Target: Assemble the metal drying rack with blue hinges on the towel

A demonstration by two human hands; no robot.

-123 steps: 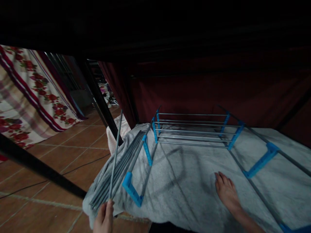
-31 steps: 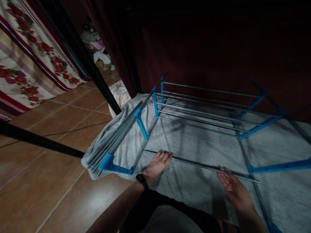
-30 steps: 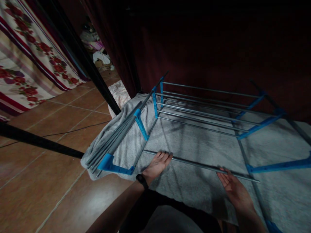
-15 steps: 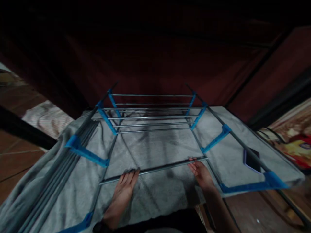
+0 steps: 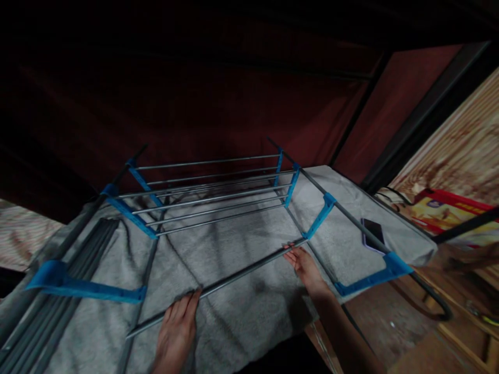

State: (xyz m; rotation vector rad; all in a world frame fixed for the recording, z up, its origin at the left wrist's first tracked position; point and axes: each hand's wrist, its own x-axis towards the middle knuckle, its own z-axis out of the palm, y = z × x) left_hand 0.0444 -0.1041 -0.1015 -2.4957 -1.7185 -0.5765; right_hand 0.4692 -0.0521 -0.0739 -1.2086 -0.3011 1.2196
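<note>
A single grey metal rod [image 5: 241, 272] slants across the middle of a half-built rack, and both my hands are on it. My left hand [image 5: 178, 319] wraps its fingers over the rod near its left end. Toward the other end, my right hand [image 5: 302, 264] pinches the rod close to a blue plastic bracket [image 5: 320, 218] on the right side frame. Several fitted rods [image 5: 218, 199] span the far part of the rack between blue brackets. Another blue bracket [image 5: 93, 291] sits on the left side frame, and one more [image 5: 376, 275] on the near right.
Loose grey rods [image 5: 74, 275] lie bundled at the left on a grey cloth [image 5: 241, 322]. A phone [image 5: 373, 235] rests on the cloth beneath the right side tube. A red and yellow box [image 5: 452, 215] stands beyond the right edge. Dark red panels [image 5: 218, 104] rise behind.
The view has turned to the right. The rod's right end has moved from below the right bracket up to its lower end, and the rod slants more steeply. Both hands stay on it.
</note>
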